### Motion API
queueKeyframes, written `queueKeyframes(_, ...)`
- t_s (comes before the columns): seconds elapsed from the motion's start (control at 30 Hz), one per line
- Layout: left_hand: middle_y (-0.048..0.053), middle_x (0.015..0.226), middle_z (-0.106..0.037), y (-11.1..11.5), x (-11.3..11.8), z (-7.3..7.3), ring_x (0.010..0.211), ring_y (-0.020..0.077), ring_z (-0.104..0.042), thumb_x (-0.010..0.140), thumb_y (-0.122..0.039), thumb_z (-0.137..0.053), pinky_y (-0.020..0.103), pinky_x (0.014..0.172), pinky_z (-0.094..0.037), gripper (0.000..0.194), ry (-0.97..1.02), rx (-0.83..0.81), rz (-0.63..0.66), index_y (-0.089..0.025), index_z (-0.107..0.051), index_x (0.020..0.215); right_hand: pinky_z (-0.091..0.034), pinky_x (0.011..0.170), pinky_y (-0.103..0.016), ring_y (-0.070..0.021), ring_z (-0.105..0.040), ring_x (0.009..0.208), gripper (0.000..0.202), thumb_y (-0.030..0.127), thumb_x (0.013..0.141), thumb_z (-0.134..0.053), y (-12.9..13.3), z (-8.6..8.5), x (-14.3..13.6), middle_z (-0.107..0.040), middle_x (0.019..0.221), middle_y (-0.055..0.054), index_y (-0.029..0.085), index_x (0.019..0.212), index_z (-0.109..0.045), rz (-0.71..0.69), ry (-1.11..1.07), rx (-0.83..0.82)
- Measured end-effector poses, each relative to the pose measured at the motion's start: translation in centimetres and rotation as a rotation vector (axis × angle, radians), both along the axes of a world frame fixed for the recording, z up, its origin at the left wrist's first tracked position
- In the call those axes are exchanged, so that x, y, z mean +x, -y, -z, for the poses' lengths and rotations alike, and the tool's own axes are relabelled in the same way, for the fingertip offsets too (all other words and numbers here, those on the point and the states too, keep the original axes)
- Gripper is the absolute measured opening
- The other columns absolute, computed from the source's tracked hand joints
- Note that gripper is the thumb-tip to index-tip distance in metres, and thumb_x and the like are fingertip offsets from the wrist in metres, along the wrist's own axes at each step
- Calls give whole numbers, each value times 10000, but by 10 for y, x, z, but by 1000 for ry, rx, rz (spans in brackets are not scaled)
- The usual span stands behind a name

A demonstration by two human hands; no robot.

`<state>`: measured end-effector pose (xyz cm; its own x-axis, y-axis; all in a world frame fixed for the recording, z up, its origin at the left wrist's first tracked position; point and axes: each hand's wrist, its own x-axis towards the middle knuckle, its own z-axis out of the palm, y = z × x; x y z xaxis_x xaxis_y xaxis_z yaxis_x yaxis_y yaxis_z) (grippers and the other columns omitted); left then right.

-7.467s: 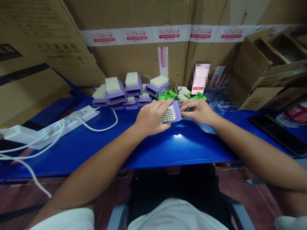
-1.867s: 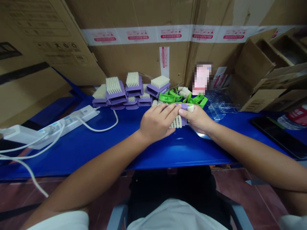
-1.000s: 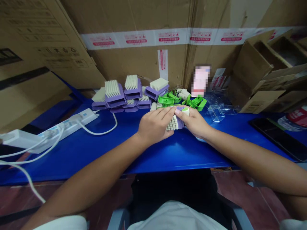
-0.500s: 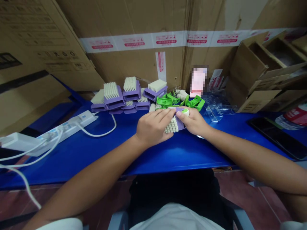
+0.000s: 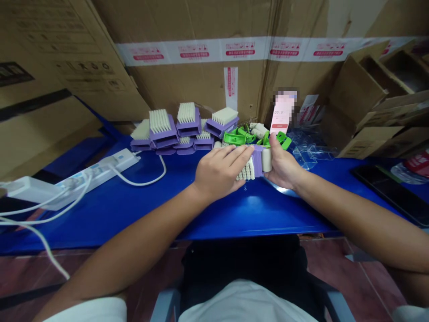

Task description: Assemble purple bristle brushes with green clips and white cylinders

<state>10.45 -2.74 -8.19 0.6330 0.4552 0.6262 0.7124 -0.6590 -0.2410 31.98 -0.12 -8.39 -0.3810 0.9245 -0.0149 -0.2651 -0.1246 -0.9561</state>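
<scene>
1. Purple brush (image 5: 258,162): in front of the pink-screen phone (image 5: 282,115), slightly left.
2. Left hand (image 5: 221,172): clasping that brush.
3. Right hand (image 5: 284,166): spread, thumb raised, against a pale ribbed piece (image 5: 267,160) at the brush's end.
4. Green parts (image 5: 235,137): left of the phone.
5. Stacked brushes (image 5: 188,129): farther left.

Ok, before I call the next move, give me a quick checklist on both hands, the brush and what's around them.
1. Left hand holding the purple brush: ok, fingers wrapped over it.
2. Right hand gripping the pale roller: cannot tell; thumb raised, fingers mostly hidden.
3. Pale roller fully seated: cannot tell; it sits at the brush's right end.
4. Green parts near the hands: ok, just behind them.
5. Looped white cable apart from the left hand: ok, off to its left.
</scene>
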Motion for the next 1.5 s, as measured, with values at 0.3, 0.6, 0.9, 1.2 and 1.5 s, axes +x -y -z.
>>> queueKeyframes(0.3, 161, 1450, -794, -1, 2, 1, 1295, 350, -776, 1023, -342, -700, 463, 1084, -618, 612, -54, 35, -13, -125, -639, 1592, -675, 883, -470, -337, -790, 1073, 740, 929, 912, -653, 5, -4, -8, -815, 984, -108, 239, 1167, -736, 162, -10, -128)
queueKeyframes(0.6, 145, 1457, -793, 2, 4, 9, 1306, 347, -780, 965, -332, -735, 437, 1078, -642, 640, 54, -37, -17, -170, -660, 1579, -652, 963, -460, -289, -776, 1003, 699, 812, 706, -944, 2, 8, -1, -838, 1043, -94, 213, 1024, -775, 157, 166, 265)
queueKeyframes(0.9, 130, 1453, -797, 3, -1, 4, 1330, 333, -775, 1007, -360, -697, 449, 1157, -629, 579, 81, -3, 32, -192, -677, 1560, -627, 787, -391, -232, -711, 814, 596, 747, 740, -957, 11, -7, 7, -811, 909, -45, 224, 981, -804, 217, 292, 493)
queueKeyframes(1.2, 118, 1387, -830, 0, -1, 4, 1262, 325, -806, 1068, -405, -629, 446, 1048, -672, 513, 48, 113, 90, -192, -718, 1526, -558, 689, -363, -215, -669, 742, 595, 733, 691, -989, 13, -8, 9, -782, 845, -24, 238, 948, -781, 239, 378, 587)
queueKeyframes(1.5, 132, 1441, -804, -2, -4, 5, 1329, 367, -771, 1051, -418, -623, 505, 1100, -636, 580, 31, 12, 50, -219, -675, 1594, -651, 944, -440, -272, -778, 985, 653, 844, 772, -882, 8, 5, 0, -845, 989, -67, 228, 968, -787, 122, 120, 310)
